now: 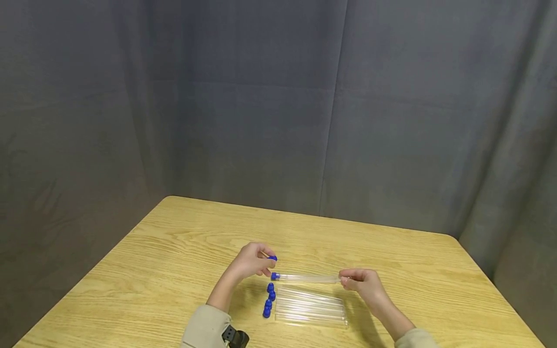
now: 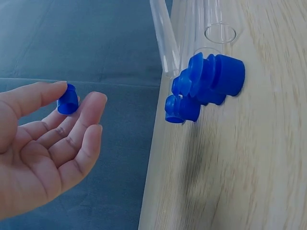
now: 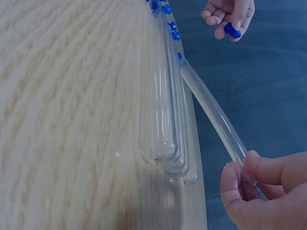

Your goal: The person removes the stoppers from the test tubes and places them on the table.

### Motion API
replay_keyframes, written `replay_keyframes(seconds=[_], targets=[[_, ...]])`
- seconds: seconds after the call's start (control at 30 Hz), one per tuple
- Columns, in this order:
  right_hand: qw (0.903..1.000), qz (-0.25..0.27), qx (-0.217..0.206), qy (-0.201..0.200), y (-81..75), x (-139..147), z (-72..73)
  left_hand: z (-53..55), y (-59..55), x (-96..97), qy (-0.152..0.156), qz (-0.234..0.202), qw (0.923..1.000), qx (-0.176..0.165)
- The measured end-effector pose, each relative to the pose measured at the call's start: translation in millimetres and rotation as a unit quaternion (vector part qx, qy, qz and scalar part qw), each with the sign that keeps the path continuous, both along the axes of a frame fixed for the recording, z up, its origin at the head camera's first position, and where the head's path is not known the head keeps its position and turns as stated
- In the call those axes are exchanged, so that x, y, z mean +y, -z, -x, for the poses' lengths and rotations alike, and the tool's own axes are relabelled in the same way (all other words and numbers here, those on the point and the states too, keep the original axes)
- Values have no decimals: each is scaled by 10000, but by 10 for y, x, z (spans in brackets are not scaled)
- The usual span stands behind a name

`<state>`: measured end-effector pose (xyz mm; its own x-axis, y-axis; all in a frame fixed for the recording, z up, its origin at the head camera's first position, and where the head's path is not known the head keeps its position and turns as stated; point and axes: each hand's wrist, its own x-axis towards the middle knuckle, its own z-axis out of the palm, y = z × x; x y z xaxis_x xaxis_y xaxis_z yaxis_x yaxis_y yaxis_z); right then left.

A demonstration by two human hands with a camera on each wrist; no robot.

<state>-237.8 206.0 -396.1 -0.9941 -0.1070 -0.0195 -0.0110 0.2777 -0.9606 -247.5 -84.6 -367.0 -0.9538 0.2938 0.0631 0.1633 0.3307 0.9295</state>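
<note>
Between thumb and fingertips, my left hand (image 1: 254, 261) pinches a small blue stopper (image 2: 68, 100) above the table. My right hand (image 1: 363, 285) holds a clear test tube (image 3: 216, 112) by its rounded end. The tube is raised at that end, and its other end points toward the left hand. In the head view another blue stopper (image 1: 275, 276) appears right at the tube's far end. Below it, several clear test tubes (image 1: 309, 304) lie side by side on the table. More blue stoppers (image 2: 230, 75) lie in an uneven row beside the tubes' open ends.
The wooden table (image 1: 183, 237) has rounded far corners. Grey curtains (image 1: 261, 121) hang behind it and along both sides. A black device (image 1: 235, 337) is strapped at the left sleeve (image 1: 204, 326).
</note>
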Motion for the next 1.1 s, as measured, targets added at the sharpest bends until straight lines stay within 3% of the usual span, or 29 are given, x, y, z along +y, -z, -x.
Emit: replay_keyframes(seconds=[0.33,0.67,1.1], targets=[[9996,-276,-8,-50,32,-25,-9,4,24,-3,32,32,10000,-55],[9958,-585,213,-668,62,-12,18,34,54,4,2,162,9999,1],[9869,-1315,545,-755,121,-19,29,39,57,14,-200,507,9982,256]])
